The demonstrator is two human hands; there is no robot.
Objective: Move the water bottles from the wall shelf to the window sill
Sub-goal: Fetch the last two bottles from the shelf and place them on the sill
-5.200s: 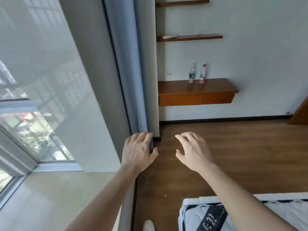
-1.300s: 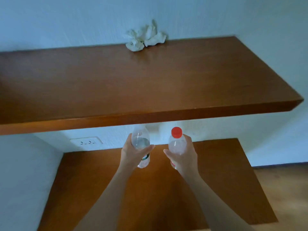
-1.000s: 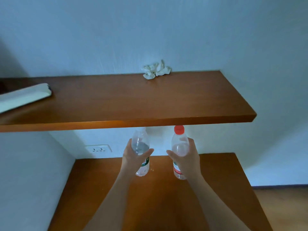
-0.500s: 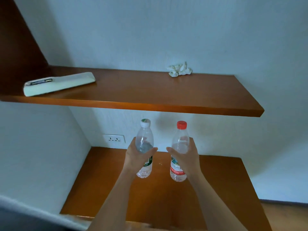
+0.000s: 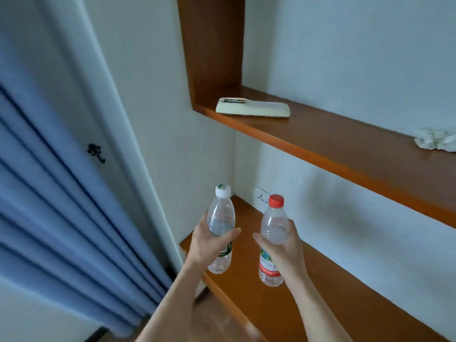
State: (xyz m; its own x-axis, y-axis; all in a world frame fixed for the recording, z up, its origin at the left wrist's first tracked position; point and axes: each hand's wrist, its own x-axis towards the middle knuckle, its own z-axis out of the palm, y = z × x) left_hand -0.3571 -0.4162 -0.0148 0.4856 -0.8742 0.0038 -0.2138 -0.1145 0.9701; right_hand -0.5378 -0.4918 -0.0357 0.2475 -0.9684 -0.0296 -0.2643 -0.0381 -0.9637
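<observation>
My left hand (image 5: pixel 208 245) grips a clear water bottle with a white cap and green label (image 5: pixel 220 215), held upright in the air. In my right hand (image 5: pixel 287 248) is a second clear bottle with a red cap and red label (image 5: pixel 272 225), also upright. Both bottles hang above the left end of the lower wooden wall shelf (image 5: pixel 291 307), clear of its surface. The window sill is out of view.
A blue curtain (image 5: pixel 49 206) hangs at the left, beside a white wall pillar (image 5: pixel 153 144). The upper wooden shelf (image 5: pixel 345 149) carries a flat cream case (image 5: pixel 254 111) and crumpled paper (image 5: pixel 436 141). A wall socket (image 5: pixel 262 195) sits behind the bottles.
Both hands took the bottles off the lower shelf and lifted them. My view has since swung left, bringing the curtain and pillar into sight.
</observation>
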